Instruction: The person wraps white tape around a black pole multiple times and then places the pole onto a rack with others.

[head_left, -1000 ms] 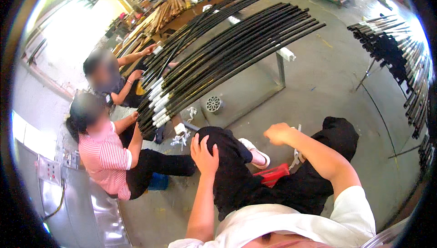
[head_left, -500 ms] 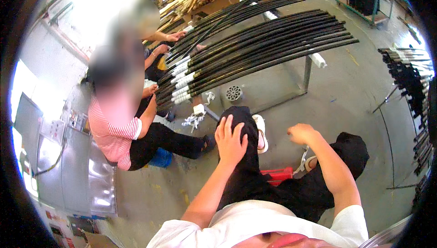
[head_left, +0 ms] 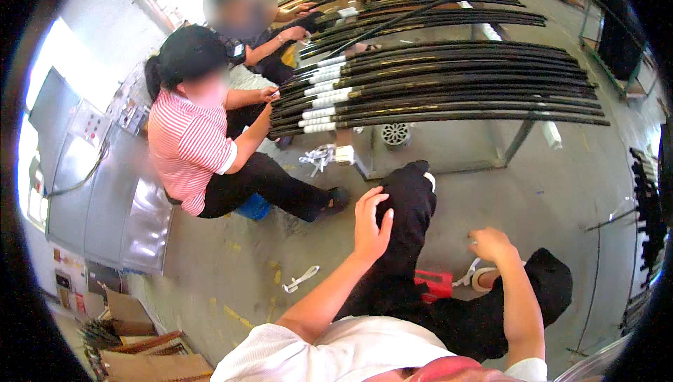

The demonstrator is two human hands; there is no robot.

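My left hand (head_left: 371, 227) rests flat on my left knee, fingers spread over the black trouser leg (head_left: 406, 206), holding nothing. My right hand (head_left: 491, 244) hangs between my legs with fingers curled, just above a white strip and roll (head_left: 475, 275) on the floor; whether it grips the strip is unclear. I sit on a low red stool (head_left: 434, 285). A long bundle of black rods with white-wrapped ends (head_left: 449, 94) lies on a metal rack ahead of me.
Two people sit at the rods' left end; the nearer, in a red striped shirt (head_left: 186, 150), touches the white-wrapped ends (head_left: 319, 112). White scraps (head_left: 319, 157) and a strip (head_left: 300, 280) lie on the concrete floor. A floor drain (head_left: 396, 133), grey cabinet (head_left: 105, 192) and cardboard boxes (head_left: 140, 340) stand around.
The view has swung left and down, bringing the rack and co-workers closer. My left hand stays on my knee. My right hand has dropped from raised to low between my legs.
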